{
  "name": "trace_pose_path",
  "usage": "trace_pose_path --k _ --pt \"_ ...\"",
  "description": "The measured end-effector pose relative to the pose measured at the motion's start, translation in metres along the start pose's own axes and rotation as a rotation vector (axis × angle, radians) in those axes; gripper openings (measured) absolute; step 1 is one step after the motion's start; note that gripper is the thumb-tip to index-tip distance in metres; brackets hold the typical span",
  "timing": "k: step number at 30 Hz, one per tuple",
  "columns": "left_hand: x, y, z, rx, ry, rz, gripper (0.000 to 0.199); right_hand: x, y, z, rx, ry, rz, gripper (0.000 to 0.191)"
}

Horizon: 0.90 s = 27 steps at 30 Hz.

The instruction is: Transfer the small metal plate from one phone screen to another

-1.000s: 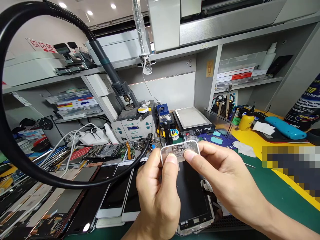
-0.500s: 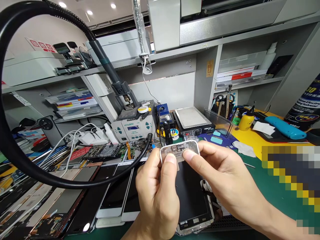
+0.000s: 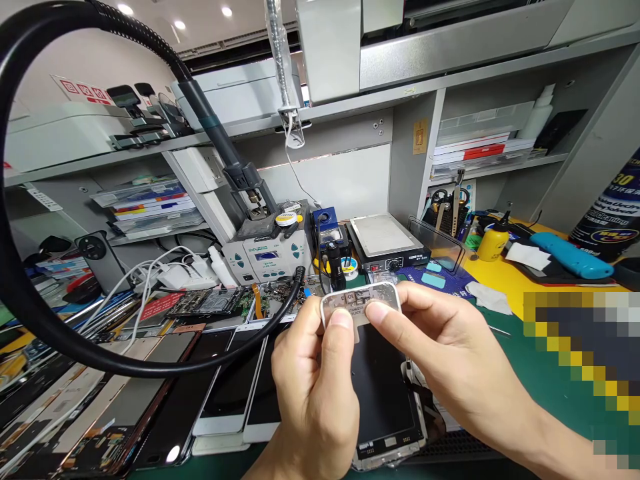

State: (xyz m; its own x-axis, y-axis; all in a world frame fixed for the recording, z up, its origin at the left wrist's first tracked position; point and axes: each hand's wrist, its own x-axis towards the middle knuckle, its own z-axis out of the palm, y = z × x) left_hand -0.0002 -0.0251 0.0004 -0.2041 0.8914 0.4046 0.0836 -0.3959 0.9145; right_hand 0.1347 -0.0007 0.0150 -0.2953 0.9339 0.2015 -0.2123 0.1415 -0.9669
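Between both thumbs and fingers is a thin metal razor blade lettered "STAINLESS BLADE". A rounded, silver-rimmed clear edge surrounds its top; whether this is a separate piece I cannot tell. My left hand is closed, its thumb pressing the blade's left part. From the right, my right hand is also closed, thumb tip on the blade near its middle. Below and behind them lies a device with a black screen and a pale, worn frame, partly hidden by my hands.
Several phones and screens lie at left beneath a looping black hose. A hot-air station, a hot plate and circuit boards stand behind. At right are a yellow bottle and a blue-handled tool.
The blade and silver rim have tilted very slightly, so the lettering shows a little differently. Both hands keep almost the same place and grip.
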Motion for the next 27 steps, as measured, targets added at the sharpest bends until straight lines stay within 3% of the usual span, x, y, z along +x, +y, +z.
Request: trace_pose_path --k 27 --pt "0.0008 0.0014 -0.0002 -0.014 -0.024 0.039 0.036 0.0003 -0.0006 0.0006 0.008 0.005 0.003 0.027"
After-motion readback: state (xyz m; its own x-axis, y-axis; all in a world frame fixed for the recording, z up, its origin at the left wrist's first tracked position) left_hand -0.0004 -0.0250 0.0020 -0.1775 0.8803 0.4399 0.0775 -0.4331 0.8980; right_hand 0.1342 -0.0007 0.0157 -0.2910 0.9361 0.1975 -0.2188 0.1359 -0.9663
